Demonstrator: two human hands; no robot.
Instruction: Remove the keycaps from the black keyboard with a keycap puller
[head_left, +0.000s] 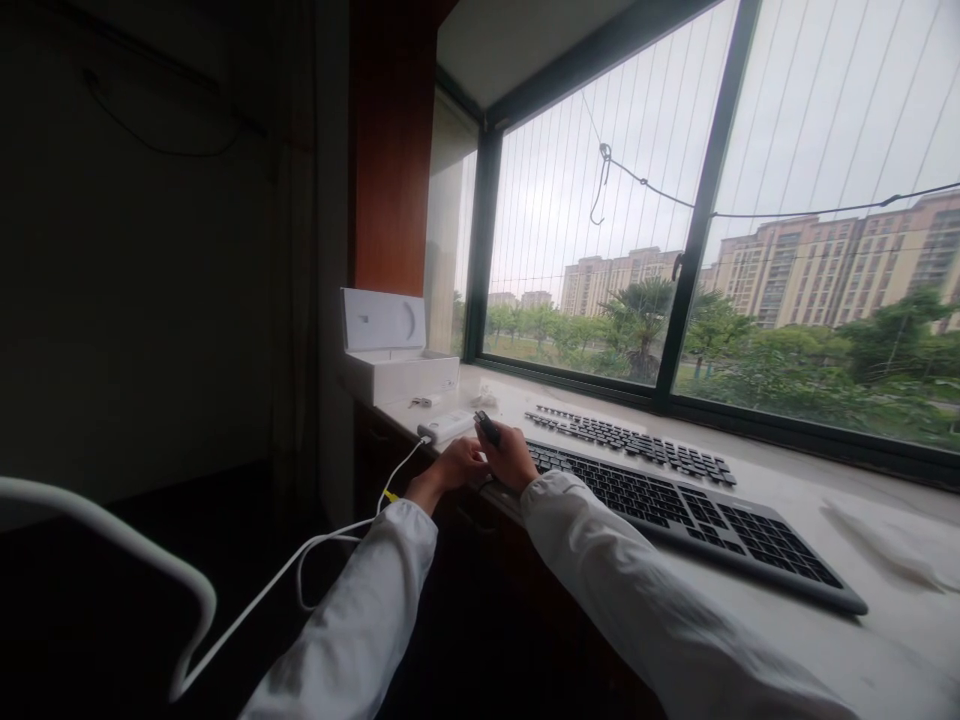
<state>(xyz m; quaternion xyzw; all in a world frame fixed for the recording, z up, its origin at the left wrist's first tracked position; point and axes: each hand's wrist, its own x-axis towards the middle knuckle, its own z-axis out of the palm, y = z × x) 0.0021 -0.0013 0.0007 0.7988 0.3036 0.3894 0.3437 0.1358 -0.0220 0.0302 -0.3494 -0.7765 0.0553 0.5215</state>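
**Pale window ledge and the things on it**

A long pale ledge (810, 480) is seen under the window. A dark keyboard (690, 515) is laid on it, with rows of loose keycaps (637, 445) behind. An open white box (397, 360) and a white power bank (446, 427) are placed at the far end.

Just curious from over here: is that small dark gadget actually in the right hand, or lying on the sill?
Touching. The head view shows the right hand wrapped around the gadget, whose top pokes out above the fingers, clear of the sill.
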